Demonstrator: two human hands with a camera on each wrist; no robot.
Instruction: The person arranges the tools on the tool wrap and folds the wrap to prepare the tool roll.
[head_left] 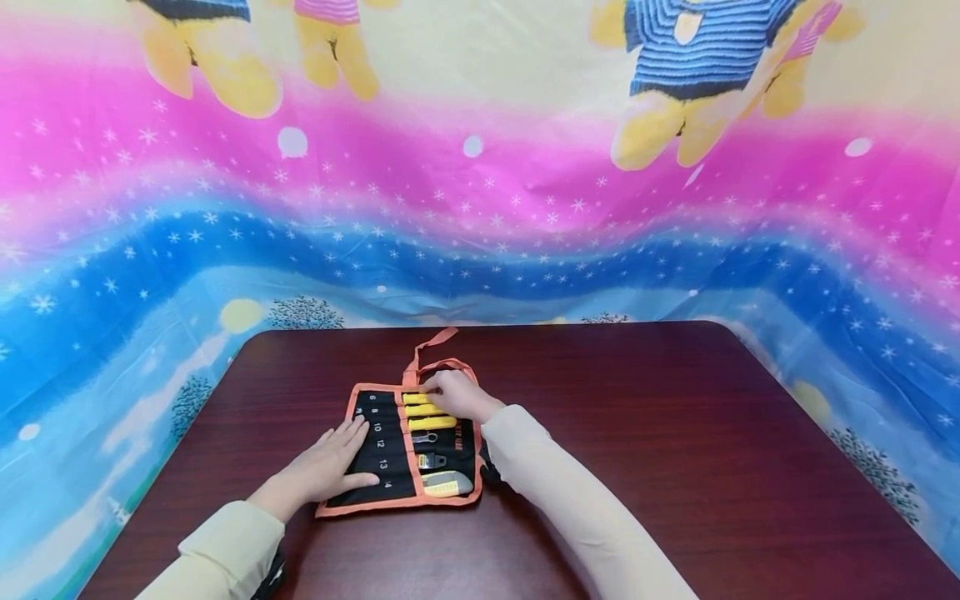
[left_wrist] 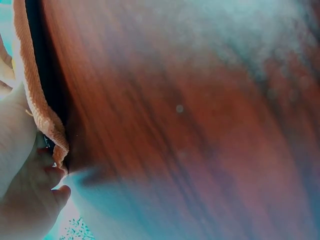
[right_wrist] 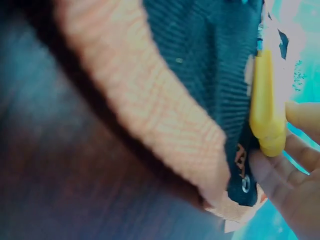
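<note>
A black tool roll (head_left: 366, 450) with orange edging lies unrolled on the table, numbers printed along its left part. My left hand (head_left: 330, 462) rests on that numbered part, fingers straight and spread; the left wrist view shows the hand (left_wrist: 20, 145) beside the orange edge. At the roll's top right, my right hand (head_left: 461, 396) pinches a yellow-handled tool (right_wrist: 268, 100) between thumb and fingers. The head view partly hides this tool's handle behind the fingers. Below it sit another yellow handle (head_left: 433, 423), a small metal tool (head_left: 425, 437), a black-and-yellow piece (head_left: 431, 461) and a utility knife (head_left: 447, 483).
The roll lies on a dark red-brown table (head_left: 637, 433) with rounded far corners. An orange tie strap (head_left: 414, 365) trails from the roll's far edge. A printed curtain (head_left: 525, 208) hangs behind and around the table.
</note>
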